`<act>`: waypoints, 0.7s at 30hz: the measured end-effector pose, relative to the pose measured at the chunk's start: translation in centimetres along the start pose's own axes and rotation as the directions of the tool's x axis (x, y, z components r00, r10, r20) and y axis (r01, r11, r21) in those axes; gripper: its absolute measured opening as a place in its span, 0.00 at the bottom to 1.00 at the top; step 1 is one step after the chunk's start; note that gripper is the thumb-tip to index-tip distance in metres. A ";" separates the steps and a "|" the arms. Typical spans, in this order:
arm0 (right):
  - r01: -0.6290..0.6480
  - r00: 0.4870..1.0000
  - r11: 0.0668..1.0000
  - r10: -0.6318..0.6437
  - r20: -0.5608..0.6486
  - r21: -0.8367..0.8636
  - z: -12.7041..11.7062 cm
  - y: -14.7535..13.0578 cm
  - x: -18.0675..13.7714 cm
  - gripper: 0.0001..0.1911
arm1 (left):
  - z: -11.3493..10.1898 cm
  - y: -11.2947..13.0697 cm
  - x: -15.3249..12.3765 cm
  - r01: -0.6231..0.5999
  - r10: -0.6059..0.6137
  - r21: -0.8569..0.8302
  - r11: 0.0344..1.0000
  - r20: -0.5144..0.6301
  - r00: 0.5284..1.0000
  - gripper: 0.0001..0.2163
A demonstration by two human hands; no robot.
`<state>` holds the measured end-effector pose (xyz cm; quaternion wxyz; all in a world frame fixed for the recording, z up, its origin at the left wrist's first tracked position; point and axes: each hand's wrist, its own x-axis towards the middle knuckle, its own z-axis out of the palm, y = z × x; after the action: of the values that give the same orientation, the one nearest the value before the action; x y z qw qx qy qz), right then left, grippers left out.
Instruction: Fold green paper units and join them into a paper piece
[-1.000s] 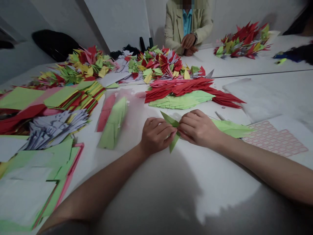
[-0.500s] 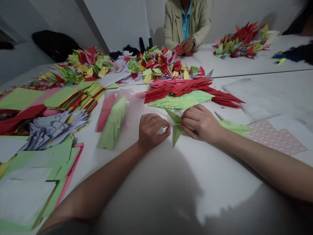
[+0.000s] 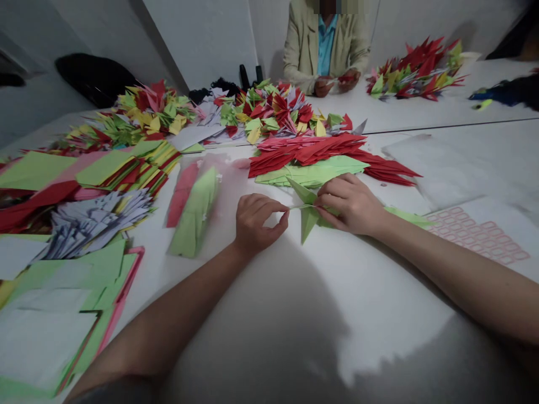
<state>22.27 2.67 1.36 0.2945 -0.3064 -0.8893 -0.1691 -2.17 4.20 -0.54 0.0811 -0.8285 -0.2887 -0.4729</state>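
Observation:
A light green folded paper piece [image 3: 310, 224] with pointed ends is pinched in my right hand [image 3: 351, 205], one point standing up and another hanging below the fingers. Thumb and forefinger of my left hand [image 3: 260, 221] close on the end of a thin pale strand [image 3: 300, 206]. That strand runs across the gap to the middle of the green piece; whether it is string or a narrow paper tip I cannot tell. Right behind my hands lie a stack of folded green papers [image 3: 311, 170] and folded red papers [image 3: 311, 148].
On the left are green sheets [image 3: 101, 264], folded white papers [image 3: 101, 219] and a clear bag [image 3: 197, 207] of red and green pieces. Heaps of colourful folded paper [image 3: 278, 109] line the back. A printed sheet [image 3: 475, 235] lies right. Across the table sits a person [image 3: 326, 50].
My hands have drawn apart, the left moving left and the right slightly right with the green piece, so more strand shows. The other person's hands have separated.

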 end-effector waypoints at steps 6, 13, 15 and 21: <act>-0.012 1.000 1.000 0.013 -0.026 0.026 0.1 0.4 -0.2 0.04 | -0.1 0.1 0.0 0.028 -0.027 -0.012 1.000 0.048 0.998 0.06; -0.016 1.000 0.998 0.018 -0.022 0.065 0.4 -0.1 -0.3 0.06 | 0.1 0.2 0.0 -0.014 0.016 -0.033 0.999 0.059 0.998 0.05; -0.040 0.999 0.996 0.040 0.006 0.085 0.7 -0.3 -0.3 0.07 | 0.1 0.2 -0.1 -0.032 0.033 -0.042 0.999 0.041 0.999 0.04; -0.086 0.994 0.988 0.077 0.074 0.125 0.9 -1.2 -0.2 0.10 | 0.1 0.7 -0.1 -0.080 0.082 -0.062 0.995 0.016 0.997 0.04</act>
<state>21.20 2.09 0.35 0.2893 -0.3289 -0.8946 -0.0889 -1.81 3.61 -0.60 0.0721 -0.8460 -0.2410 -0.4702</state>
